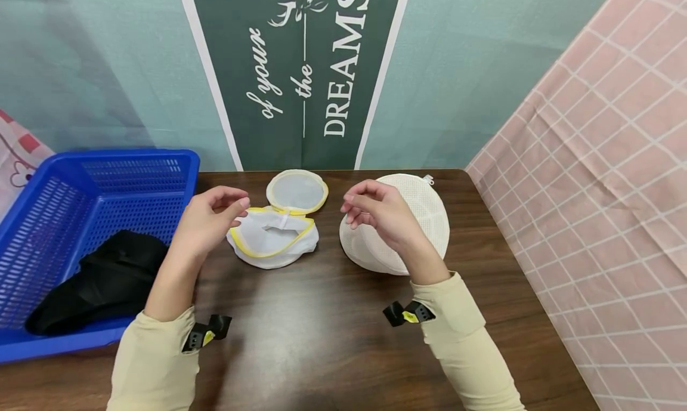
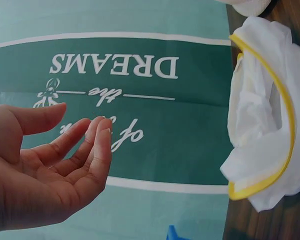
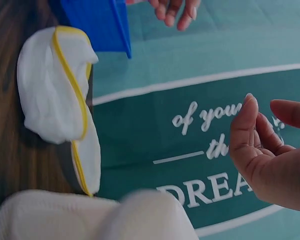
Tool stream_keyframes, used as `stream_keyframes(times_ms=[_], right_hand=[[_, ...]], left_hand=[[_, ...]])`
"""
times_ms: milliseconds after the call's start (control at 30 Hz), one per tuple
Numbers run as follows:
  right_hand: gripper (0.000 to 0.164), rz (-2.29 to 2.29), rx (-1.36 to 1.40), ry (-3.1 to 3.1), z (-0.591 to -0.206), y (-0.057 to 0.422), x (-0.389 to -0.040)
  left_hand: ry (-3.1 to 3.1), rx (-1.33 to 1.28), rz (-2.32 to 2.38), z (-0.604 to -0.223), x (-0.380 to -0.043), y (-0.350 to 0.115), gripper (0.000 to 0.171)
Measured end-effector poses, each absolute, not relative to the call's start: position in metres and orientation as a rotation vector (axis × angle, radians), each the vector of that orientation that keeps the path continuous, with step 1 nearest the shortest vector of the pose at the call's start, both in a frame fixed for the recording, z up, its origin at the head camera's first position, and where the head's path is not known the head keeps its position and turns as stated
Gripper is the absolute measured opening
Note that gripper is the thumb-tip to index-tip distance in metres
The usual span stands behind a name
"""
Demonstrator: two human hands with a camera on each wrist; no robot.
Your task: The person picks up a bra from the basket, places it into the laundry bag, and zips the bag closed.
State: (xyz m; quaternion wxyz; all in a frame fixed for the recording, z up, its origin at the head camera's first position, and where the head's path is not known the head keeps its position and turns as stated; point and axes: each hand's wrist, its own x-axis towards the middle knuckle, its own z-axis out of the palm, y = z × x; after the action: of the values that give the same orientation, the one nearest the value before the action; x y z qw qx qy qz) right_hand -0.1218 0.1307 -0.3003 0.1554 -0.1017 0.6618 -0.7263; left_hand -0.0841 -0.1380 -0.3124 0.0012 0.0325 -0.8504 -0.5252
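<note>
Both hands hover above the table, holding nothing. In the head view my left hand (image 1: 211,217), fingers loosely bent, overlaps the left edge of a white mesh laundry bag (image 1: 279,253) with yellow trim. That bag's mouth gapes, and its round mesh lid (image 1: 297,191) is folded back behind it. My right hand (image 1: 383,211), also loosely curled, is over a cream mesh laundry bag (image 1: 429,220) with a zipper pull at its top. The left wrist view shows a gap between the left thumb and fingers (image 2: 101,150).
A blue plastic basket (image 1: 129,160) stands at the left with a black cloth (image 1: 115,274) in it. The wooden table (image 1: 300,345) meets a green printed backdrop (image 1: 300,142) at the back. A pink tiled wall covering (image 1: 606,160) borders the right side.
</note>
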Motion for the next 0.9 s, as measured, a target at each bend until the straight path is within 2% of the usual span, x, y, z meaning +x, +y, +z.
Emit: stream_keyframes(times_ms=[433,900], right_hand=[[0.003,-1.971,-0.224,1.893,-0.337,0.093,-0.120],[0.006,-1.840,-0.091,2.083,-0.377,0.080,-0.129]], left_hand=[[-2.659,0.078,-1.589,-0.313,-0.071,-0.167,0.036],[-2.635,0.167,-1.514,-0.319,-0.064,-0.212,0.047]])
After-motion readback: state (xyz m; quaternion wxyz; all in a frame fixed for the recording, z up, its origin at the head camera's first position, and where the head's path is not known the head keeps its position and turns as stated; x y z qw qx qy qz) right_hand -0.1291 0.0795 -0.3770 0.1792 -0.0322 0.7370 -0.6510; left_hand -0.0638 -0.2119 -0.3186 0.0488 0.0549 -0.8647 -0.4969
